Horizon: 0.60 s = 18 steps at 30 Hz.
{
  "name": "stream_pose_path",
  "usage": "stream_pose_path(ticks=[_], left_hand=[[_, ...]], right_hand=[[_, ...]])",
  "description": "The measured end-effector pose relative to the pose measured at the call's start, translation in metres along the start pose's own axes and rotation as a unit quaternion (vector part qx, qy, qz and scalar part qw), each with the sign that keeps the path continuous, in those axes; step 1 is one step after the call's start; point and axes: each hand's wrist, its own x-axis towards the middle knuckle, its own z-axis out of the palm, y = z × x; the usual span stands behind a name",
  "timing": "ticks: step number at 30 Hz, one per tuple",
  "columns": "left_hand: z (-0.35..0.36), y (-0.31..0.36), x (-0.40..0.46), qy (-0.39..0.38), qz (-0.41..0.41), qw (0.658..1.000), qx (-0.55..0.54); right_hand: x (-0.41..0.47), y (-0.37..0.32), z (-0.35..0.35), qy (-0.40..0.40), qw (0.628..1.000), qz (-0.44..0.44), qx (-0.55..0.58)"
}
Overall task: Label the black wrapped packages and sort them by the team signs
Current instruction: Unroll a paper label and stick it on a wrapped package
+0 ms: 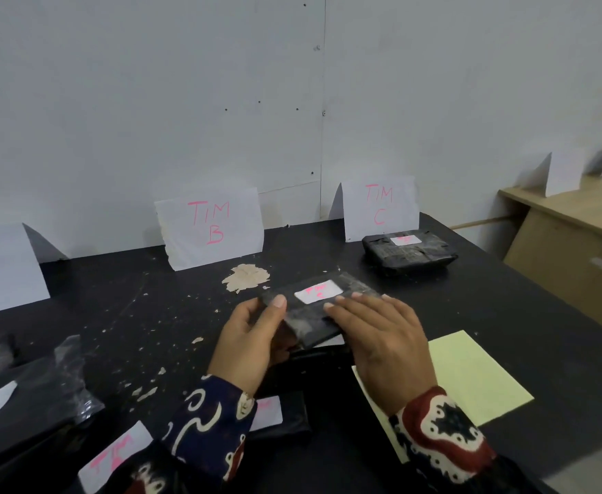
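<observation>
A wide black surface (506,315), chipped and flecked with pale spots, runs along a grey wall. White paper signs lettered in pink stand at its far edge: "TIM B" (209,228) in the middle, "TIM C" (380,207) to the right, and a third sign (3,269) at the left, cut off by the frame. A pale yellow sheet of paper (470,379) lies flat at the right. A bulky black wrapped package with a white label (409,253) rests just in front of the "TIM C" sign. More labelled black packages (25,404) lie at the near left. Both hands hold a flat black wrapped package (319,308) above the middle of the surface, white label upward: the left hand (249,347) has its fingers closed on the left end, and the right hand (381,344) has its fingers laid over the near right edge.
</observation>
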Motion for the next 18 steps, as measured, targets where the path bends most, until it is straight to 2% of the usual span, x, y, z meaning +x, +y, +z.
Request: stream_pose_path(ticks=[1,3,5,7,9,12,18], left_hand=[[0.001,-0.002,0.000,0.006,0.040,0.994,0.097],[0.002,-0.010,0.001,0.012,0.119,0.952,0.281],[0.002,-0.019,0.005,-0.006,0.182,0.898,0.402],[0.003,-0.027,0.008,-0.029,0.208,0.851,0.480],[0.005,-0.035,0.008,-0.038,0.218,0.824,0.521],[0.008,-0.042,0.010,-0.043,0.237,0.803,0.545],[0.007,-0.047,0.013,-0.056,0.242,0.805,0.538]], right_hand=[[0.003,0.010,-0.001,0.007,1.000,0.018,-0.013],[0.008,0.034,-0.002,0.011,0.997,0.066,-0.038],[0.014,0.061,-0.001,-0.004,0.991,0.125,-0.046],[0.018,0.089,0.001,-0.029,0.982,0.177,-0.054],[0.023,0.114,0.006,-0.044,0.976,0.204,-0.066],[0.031,0.148,0.018,-0.051,0.970,0.226,-0.077],[0.051,0.197,0.044,-0.065,0.962,0.247,-0.095]])
